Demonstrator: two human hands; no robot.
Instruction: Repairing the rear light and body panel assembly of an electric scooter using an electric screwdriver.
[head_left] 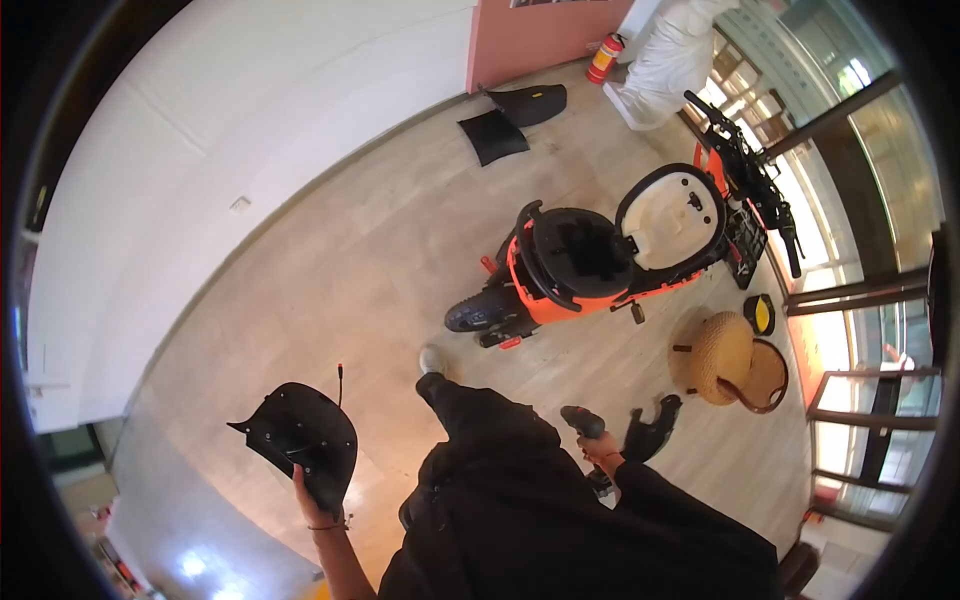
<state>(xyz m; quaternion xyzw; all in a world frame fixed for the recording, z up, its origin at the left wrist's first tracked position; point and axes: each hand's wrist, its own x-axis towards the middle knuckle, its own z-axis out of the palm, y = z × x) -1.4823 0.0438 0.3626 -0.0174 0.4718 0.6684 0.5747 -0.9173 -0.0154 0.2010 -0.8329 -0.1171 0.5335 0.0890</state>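
My left hand grips the lower end of a curved black plastic panel, its inner face showing small fittings and a thin cable with a connector sticking up. In my right hand is a black handheld power tool, held beside my leg. Just right of it, a black molded part lies on the floor. An orange and black scooter stands ahead of me, its seat flipped open to show a pale underside.
A woven stool or basket and a yellow-black round object are right of the scooter. Two black panels lie by the far wall, near a fire extinguisher and a white-covered object. Glass framed doors line the right.
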